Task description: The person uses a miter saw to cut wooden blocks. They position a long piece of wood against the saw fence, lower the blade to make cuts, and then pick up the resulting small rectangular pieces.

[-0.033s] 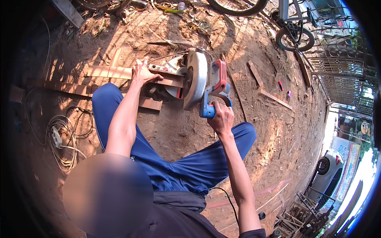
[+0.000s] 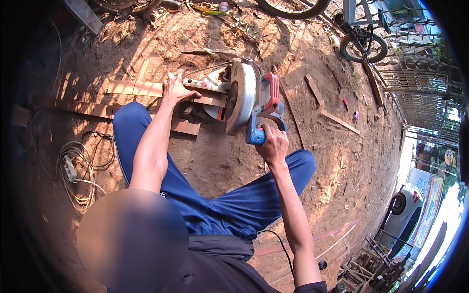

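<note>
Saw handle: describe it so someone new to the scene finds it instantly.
Beyond the person's blue trousers stands a power saw with a rounded silver guard. On its near side, right of the guard's lower end, the blue handle sits in the right hand. That grip and its colour set it apart from the guard and the red housing.

Head view: we look down from a head-worn fisheye.
Facing: the dirt ground (image 2: 220,168), straight lines bending toward our edges.
Nearness: we have the miter saw (image 2: 245,97) close, the parked car (image 2: 404,219) far off.
</note>
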Available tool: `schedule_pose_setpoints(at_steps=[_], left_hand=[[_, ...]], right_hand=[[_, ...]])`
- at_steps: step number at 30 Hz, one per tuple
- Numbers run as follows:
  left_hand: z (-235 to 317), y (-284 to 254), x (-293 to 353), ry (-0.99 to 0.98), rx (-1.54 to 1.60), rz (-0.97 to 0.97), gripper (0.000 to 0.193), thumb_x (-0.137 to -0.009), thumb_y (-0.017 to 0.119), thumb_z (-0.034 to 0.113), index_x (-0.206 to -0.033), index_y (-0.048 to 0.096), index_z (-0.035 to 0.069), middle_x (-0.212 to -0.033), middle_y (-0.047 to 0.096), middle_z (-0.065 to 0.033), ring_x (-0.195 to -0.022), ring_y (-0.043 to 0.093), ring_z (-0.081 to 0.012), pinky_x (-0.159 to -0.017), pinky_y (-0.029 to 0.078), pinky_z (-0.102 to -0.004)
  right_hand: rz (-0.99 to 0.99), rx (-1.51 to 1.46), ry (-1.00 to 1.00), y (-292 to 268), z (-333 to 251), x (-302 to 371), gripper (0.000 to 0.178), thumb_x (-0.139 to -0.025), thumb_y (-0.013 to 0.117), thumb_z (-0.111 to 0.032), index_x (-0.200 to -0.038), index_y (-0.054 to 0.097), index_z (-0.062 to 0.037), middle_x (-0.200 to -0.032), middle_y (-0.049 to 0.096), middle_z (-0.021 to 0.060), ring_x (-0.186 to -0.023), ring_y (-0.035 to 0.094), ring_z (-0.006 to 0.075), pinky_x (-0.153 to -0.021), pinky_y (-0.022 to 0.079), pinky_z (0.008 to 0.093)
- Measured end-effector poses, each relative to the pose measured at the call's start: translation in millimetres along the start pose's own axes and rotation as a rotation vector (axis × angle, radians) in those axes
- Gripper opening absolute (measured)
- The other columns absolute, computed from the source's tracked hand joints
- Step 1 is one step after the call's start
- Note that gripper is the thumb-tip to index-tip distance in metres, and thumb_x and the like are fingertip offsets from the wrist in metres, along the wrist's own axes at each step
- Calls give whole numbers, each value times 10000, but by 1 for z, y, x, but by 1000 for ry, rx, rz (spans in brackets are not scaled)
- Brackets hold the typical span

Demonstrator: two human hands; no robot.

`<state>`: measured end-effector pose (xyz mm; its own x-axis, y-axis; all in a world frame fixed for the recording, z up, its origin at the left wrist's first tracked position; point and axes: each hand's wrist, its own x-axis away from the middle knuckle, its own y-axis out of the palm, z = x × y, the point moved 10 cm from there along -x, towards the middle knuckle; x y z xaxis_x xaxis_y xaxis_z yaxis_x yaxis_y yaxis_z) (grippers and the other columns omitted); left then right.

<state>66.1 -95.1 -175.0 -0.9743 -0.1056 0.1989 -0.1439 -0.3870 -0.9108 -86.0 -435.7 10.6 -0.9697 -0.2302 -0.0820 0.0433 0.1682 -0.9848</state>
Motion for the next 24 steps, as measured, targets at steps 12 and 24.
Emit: schedule_pose_setpoints(at_steps=[12, 24], left_hand=[[-5, 3, -1, -62, 60, -101, 1492, -424, 847, 814, -1607, 281, 101, -1528, 320, -407, -1378, 446, -526, -1167, 360, -586], [-3, -2, -1, -36, 53, -80, 1507, -414, 828, 859, -1587, 311, 66, -1463, 428, -386, -1360, 481, -506, -1154, 359, -618]], right_hand=[[47, 6, -27, 2, -3, 0, 282, -685, 711, -110, -957, 637, -105, -820, 682, 124, -778, 678, 318, -738, 496, 422], [25, 12, -22, 2, -3, -1, 296, -671, 724, -114, -956, 642, -98, -831, 688, 131, -790, 682, 316, -752, 495, 416]])
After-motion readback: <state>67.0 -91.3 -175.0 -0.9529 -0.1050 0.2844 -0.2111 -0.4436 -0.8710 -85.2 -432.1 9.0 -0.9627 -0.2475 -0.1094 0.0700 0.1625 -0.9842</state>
